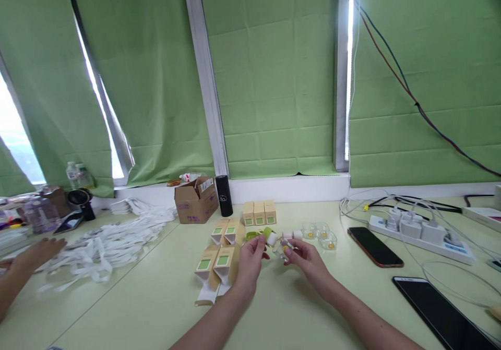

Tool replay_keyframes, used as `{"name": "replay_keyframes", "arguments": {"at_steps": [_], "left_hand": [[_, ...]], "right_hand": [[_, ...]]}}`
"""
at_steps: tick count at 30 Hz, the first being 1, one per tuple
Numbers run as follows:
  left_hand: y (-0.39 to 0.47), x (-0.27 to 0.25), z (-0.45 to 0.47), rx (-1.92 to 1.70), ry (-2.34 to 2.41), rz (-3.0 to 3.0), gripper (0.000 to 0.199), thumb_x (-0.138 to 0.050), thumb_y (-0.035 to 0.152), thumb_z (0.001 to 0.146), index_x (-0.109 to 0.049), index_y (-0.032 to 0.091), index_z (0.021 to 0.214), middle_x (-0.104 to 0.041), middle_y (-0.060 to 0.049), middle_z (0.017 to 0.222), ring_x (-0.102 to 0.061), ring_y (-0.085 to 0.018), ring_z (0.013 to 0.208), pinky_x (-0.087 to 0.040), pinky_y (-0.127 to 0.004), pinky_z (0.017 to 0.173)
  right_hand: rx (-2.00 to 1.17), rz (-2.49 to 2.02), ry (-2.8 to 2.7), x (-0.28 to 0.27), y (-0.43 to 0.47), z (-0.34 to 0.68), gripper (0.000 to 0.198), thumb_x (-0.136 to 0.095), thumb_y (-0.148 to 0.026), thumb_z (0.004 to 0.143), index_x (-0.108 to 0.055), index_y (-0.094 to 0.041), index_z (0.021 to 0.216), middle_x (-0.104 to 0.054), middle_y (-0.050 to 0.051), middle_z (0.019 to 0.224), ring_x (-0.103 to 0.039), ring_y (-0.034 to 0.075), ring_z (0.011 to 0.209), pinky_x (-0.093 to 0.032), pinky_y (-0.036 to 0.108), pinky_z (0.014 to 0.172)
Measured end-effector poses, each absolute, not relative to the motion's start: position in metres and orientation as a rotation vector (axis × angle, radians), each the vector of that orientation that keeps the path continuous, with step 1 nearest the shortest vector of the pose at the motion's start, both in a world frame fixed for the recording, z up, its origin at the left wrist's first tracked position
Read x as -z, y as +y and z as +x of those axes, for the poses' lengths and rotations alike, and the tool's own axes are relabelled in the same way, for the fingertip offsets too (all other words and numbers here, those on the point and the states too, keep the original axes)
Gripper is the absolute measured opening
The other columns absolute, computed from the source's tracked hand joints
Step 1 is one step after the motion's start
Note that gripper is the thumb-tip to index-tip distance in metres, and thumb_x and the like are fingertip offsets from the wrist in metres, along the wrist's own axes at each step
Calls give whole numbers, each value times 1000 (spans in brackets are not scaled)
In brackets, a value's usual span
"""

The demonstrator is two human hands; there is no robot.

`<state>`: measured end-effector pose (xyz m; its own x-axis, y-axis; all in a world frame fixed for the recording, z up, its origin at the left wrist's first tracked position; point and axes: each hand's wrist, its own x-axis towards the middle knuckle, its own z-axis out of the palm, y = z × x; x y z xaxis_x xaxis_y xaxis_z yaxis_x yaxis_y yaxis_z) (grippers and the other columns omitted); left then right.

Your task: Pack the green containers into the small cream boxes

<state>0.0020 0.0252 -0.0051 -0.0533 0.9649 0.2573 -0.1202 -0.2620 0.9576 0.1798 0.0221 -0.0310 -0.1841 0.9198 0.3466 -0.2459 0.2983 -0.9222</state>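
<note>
My left hand [250, 261] is closed in a pinch, with a small green-and-white cap [270, 236] tilted at its fingertips. Between the thumb and fingers of my right hand [307, 261] is a small clear jar [281, 249], close to the left fingertips. Just behind the hands lie a green lid [251, 234] and two small whitish caps [293, 234]. Several clear jars with yellow centres [329, 241] stand to the right of them. Kraft boxes with green labels [223, 261], flaps open, lie left of my left hand.
Three small closed boxes [259, 213], a brown carton [195, 201] and a black cylinder [224, 195] stand behind. White straps [117, 240] are heaped at left beside another person's hand [37, 256]. Phones [374, 246], a tablet-like device [438, 308] and a power strip [422, 238] with cables lie right.
</note>
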Motion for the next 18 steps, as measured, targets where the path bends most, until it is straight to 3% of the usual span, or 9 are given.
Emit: {"name": "replay_keyframes", "arguments": {"at_steps": [7, 18], "left_hand": [[24, 4, 3, -1446, 1054, 1354, 54, -73, 70, 74, -74, 16, 77, -66, -5, 75, -56, -18, 69, -47, -27, 63], [21, 1, 6, -1390, 1122, 1471, 53, -74, 71, 68, -71, 18, 74, -70, -7, 78, -62, -21, 71, -48, -29, 62]], "right_hand": [[-1231, -700, -1336, 24, 17, 177, 50, -80, -63, 74, -77, -17, 93, -72, 7, 87, -65, 22, 77, -58, 37, 72], [-1238, -701, -1286, 27, 17, 175, 51, -83, -61, 72, -77, -18, 99, -75, 9, 100, -70, 26, 88, -62, 42, 81]]}}
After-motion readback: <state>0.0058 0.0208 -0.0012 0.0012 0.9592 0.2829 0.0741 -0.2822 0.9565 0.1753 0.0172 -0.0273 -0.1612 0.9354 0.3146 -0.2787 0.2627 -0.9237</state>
